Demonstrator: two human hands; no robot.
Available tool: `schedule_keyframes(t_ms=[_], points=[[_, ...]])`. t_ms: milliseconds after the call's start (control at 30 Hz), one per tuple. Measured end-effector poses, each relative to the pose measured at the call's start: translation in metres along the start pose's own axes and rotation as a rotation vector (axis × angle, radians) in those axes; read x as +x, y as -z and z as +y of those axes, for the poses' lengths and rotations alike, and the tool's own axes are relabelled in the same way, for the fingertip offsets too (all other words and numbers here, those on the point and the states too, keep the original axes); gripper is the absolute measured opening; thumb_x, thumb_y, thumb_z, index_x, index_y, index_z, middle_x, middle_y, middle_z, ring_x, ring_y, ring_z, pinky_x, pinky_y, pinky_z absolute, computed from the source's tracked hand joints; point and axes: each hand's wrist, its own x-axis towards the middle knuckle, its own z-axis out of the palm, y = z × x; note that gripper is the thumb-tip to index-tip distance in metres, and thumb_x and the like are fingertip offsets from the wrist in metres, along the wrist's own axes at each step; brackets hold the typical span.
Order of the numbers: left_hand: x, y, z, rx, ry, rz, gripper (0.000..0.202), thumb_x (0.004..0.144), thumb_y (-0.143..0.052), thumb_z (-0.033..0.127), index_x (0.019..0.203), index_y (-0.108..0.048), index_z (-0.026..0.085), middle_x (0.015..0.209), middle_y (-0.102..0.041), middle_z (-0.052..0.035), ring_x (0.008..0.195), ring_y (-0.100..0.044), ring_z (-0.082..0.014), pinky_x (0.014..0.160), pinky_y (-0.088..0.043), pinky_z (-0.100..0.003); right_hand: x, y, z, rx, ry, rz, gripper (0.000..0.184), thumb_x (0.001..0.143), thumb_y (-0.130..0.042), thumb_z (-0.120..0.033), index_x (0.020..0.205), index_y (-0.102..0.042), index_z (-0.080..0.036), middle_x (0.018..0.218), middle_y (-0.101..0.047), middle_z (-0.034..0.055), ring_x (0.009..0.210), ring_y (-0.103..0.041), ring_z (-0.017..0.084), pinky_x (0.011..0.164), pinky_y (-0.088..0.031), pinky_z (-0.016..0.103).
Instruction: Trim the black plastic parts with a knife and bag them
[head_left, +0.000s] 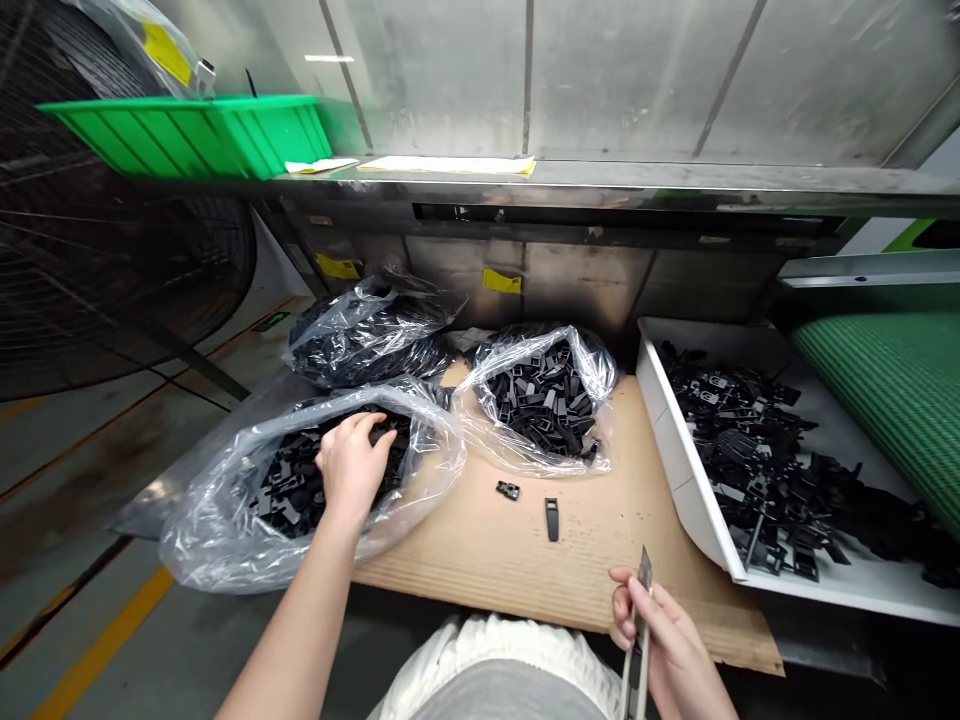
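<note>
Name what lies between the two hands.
Head view: a black plastic clip and a black plastic tab lie on cardboard between the left hand and right hand.

no readable text, yellow stickers (502,281) too blurred

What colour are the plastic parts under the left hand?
The plastic parts are black; the head view shows them best.
</note>
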Motion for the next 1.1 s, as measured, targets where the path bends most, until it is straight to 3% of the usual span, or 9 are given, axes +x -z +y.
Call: schedule_keyframes(t_ms=[67,167,267,333,500,600,700,900,1100], points=[[-0.013,-0.019,-0.004,0.047,-0.048,-0.072,0.022,0.078,-0.045,0.019,0.094,-0.058,0.014,0.114,-0.051,-0.0153,0.114,-0.035,-0.0345,0.092,-0.024,-0.054,0.000,-0.002,0.004,0.004,-0.056,0.002,0.032,0.073,-0.058,-0.044,0.086,-0.060,-0.016,0.056,-0.050,-0.0018,0.044,-0.044,0.007,0.043,-0.035,0.018],[-0.044,-0.071,0.005,0.046,-0.186,-0.351,0.007,0.071,-0.058,0.014,0.074,-0.063,0.018,0.092,-0.062,-0.0045,0.097,-0.052,-0.0230,0.087,-0.037,-0.038,0.003,-0.009,0.004,-0.136,-0.059,-0.064,0.037,0.074,-0.054,-0.049,0.091,-0.057,-0.015,0.053,-0.050,-0.0035,0.036,-0.037,0.004,0.038,-0.028,0.016],[-0.063,-0.112,0.016,0.029,-0.253,-0.511,0.011,0.077,-0.056,0.021,0.085,-0.060,0.014,0.098,-0.059,-0.0043,0.097,-0.052,-0.0204,0.085,-0.039,-0.041,0.007,-0.016,0.001,-0.346,0.035,-0.107,0.042,0.075,-0.052,-0.050,0.097,-0.057,-0.015,0.053,-0.049,-0.0038,0.037,-0.034,0.004,0.038,-0.027,0.016],[-0.065,-0.118,0.021,-0.002,-0.260,-0.551,0.014,0.077,-0.057,0.022,0.086,-0.059,0.011,0.101,-0.058,-0.0067,0.100,-0.050,-0.0227,0.086,-0.037,-0.046,0.009,-0.019,-0.002,-0.487,0.137,-0.082,0.044,0.077,-0.048,-0.050,0.103,-0.057,-0.016,0.058,-0.052,-0.0019,0.043,-0.042,0.008,0.042,-0.034,0.018],[-0.075,-0.081,0.049,-0.219,-0.256,-0.638,0.017,0.075,-0.057,0.015,0.092,-0.062,0.014,0.098,-0.062,-0.0075,0.095,-0.056,-0.0199,0.084,-0.044,-0.033,0.004,-0.027,-0.016,-0.798,0.468,-0.019,0.035,0.083,-0.042,-0.043,0.093,-0.065,-0.020,0.069,-0.061,0.0035,0.066,-0.058,0.016,0.062,-0.044,0.022],[-0.092,-0.052,0.074,-0.367,-0.236,-0.694,0.023,0.078,-0.054,0.019,0.101,-0.058,0.015,0.094,-0.065,-0.0053,0.084,-0.061,-0.0160,0.076,-0.049,-0.025,-0.001,-0.033,-0.026,-0.945,0.695,-0.051,0.027,0.085,-0.042,-0.032,0.094,-0.064,-0.020,0.078,-0.063,0.0058,0.070,-0.059,0.017,0.063,-0.045,0.023],[-0.101,-0.033,0.090,-0.536,-0.184,-0.674,0.019,0.075,-0.059,0.019,0.092,-0.062,0.013,0.088,-0.065,-0.0050,0.079,-0.061,-0.0163,0.072,-0.049,-0.023,-0.006,-0.039,-0.034,-1.080,0.861,-0.134,0.023,0.085,-0.043,-0.023,0.097,-0.061,-0.019,0.075,-0.063,0.0059,0.068,-0.059,0.017,0.061,-0.045,0.024],[-0.099,-0.020,0.090,-0.567,-0.322,-0.618,0.015,0.075,-0.060,0.018,0.089,-0.064,0.017,0.084,-0.064,-0.0027,0.080,-0.059,-0.0151,0.074,-0.044,-0.021,-0.012,-0.049,-0.042,-1.088,0.945,-0.121,0.020,0.084,-0.043,-0.019,0.094,-0.060,-0.018,0.070,-0.061,0.0053,0.062,-0.055,0.016,0.057,-0.041,0.026],[-0.099,-0.019,0.090,-0.551,-0.367,-0.653,0.015,0.077,-0.057,0.021,0.091,-0.063,0.017,0.084,-0.064,-0.0039,0.078,-0.059,-0.0161,0.070,-0.045,-0.022,-0.017,-0.057,-0.048,-1.162,0.892,-0.152,0.021,0.085,-0.041,-0.020,0.093,-0.061,-0.019,0.068,-0.060,0.0058,0.060,-0.053,0.017,0.057,-0.039,0.027]])
